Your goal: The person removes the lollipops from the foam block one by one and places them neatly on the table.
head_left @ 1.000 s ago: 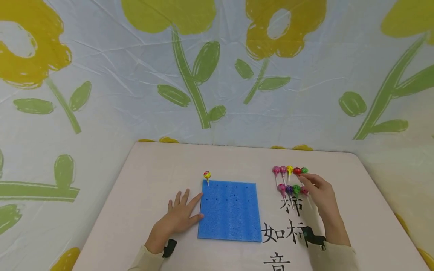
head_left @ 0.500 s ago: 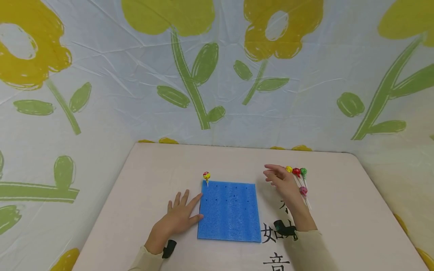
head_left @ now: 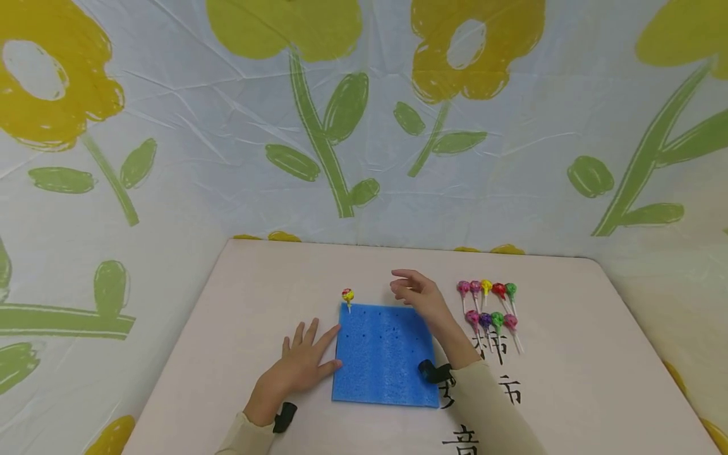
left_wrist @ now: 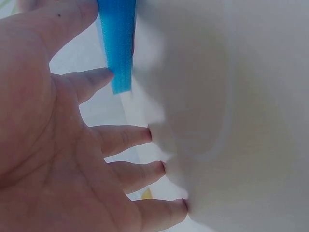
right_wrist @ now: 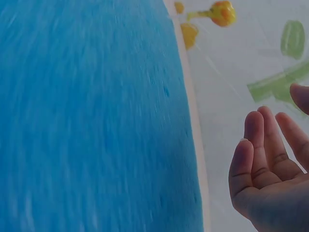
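My left hand (head_left: 301, 365) lies spread on the table, thumb and index fingertips right at the left edge of a blue foam board (head_left: 378, 363). In the left wrist view, the thumb and index finger reach the edge of the foam board (left_wrist: 120, 53), while the other fingertips meet the table. Above the board's far right part hovers my right hand (head_left: 423, 297), holding nothing. The right wrist view shows its fingers (right_wrist: 253, 159) loosely bent and apart. One yellow-and-red lollipop (head_left: 347, 294) stands upright in the board's far left corner; small dark holes dot the far half.
To the right of the board, several wrapped lollipops lie in two rows, a far row (head_left: 486, 285) and a near row (head_left: 497, 319). Black characters (head_left: 465, 436) mark the pale table (head_left: 597, 366). A flower-printed cloth (head_left: 239, 189) hangs behind and beside the table.
My right hand has moved left from the rows of lollipops, passing over them, to above the foam board. The lollipops and my left hand stay where they were.
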The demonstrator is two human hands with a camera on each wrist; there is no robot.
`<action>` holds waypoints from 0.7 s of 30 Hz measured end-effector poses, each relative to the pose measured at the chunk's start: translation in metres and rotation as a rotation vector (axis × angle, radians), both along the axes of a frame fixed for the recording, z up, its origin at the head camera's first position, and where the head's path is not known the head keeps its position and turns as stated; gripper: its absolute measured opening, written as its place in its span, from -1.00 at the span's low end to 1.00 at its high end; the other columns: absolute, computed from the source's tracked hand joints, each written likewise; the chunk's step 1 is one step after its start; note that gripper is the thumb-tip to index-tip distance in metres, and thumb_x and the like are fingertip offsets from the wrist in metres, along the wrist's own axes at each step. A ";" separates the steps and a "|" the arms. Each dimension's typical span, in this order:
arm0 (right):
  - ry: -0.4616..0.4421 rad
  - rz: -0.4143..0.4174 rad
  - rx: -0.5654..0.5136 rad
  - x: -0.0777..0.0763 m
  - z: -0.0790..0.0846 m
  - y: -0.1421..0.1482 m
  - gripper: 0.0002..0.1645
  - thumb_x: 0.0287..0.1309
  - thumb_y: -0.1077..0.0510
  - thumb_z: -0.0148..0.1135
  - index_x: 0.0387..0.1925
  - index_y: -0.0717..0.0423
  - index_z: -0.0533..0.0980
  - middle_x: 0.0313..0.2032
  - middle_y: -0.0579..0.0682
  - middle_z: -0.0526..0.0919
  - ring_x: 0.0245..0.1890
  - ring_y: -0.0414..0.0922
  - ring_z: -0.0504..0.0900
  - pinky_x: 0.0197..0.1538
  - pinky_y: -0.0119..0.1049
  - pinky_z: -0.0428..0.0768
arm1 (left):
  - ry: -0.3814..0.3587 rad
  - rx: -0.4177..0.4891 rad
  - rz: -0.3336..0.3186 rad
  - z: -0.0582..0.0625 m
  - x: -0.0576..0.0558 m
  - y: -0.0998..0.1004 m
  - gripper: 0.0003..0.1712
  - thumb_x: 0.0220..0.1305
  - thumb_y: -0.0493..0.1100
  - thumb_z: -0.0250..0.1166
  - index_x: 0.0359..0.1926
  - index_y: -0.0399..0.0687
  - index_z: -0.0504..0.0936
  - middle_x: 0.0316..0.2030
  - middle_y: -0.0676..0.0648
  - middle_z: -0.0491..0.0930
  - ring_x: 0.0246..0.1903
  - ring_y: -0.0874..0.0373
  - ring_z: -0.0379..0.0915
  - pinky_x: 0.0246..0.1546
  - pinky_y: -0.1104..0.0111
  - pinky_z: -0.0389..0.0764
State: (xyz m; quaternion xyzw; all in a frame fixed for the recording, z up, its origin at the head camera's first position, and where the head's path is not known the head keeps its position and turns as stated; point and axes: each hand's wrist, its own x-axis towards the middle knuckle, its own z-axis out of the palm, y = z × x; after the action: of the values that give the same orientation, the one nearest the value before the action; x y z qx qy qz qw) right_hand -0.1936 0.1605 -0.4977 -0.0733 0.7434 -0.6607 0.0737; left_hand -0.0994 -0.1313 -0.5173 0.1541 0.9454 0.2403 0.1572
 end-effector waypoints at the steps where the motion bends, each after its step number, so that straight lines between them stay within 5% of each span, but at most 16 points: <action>1: 0.002 0.015 -0.006 -0.001 0.000 -0.005 -0.50 0.40 0.16 0.22 0.29 0.22 0.44 0.05 0.32 0.60 0.04 0.38 0.55 0.12 0.24 0.47 | 0.000 -0.003 0.000 0.000 0.000 0.000 -0.19 0.40 0.19 0.23 0.55 0.16 0.17 0.51 -0.39 -0.08 0.46 -0.47 -0.31 0.25 -0.45 -0.16; 11: -0.010 0.067 -0.035 -0.003 -0.004 -0.050 -0.53 0.36 0.19 0.25 0.26 0.19 0.49 -0.01 0.20 0.65 0.03 0.34 0.57 0.06 0.16 0.52 | -0.010 -0.014 0.008 0.002 -0.001 0.001 -0.19 0.39 0.21 0.23 0.54 0.16 0.18 0.51 -0.39 -0.06 0.46 -0.47 -0.29 0.25 -0.45 -0.15; 21: -0.068 0.085 -0.014 -0.001 -0.012 -0.074 -0.53 0.32 0.15 0.32 0.23 0.11 0.54 0.00 0.11 0.64 -0.04 0.07 0.59 -0.07 -0.02 0.53 | -0.012 -0.013 0.003 0.003 -0.001 0.001 -0.19 0.40 0.21 0.23 0.54 0.15 0.19 0.51 -0.39 -0.06 0.46 -0.47 -0.29 0.25 -0.45 -0.13</action>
State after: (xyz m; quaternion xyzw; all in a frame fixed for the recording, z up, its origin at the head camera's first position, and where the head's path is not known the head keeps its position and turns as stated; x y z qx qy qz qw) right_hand -0.1946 0.0867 -0.5098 -0.0828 0.7320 -0.6644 0.1261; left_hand -0.1001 -0.1306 -0.5143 0.1501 0.9463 0.2354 0.1632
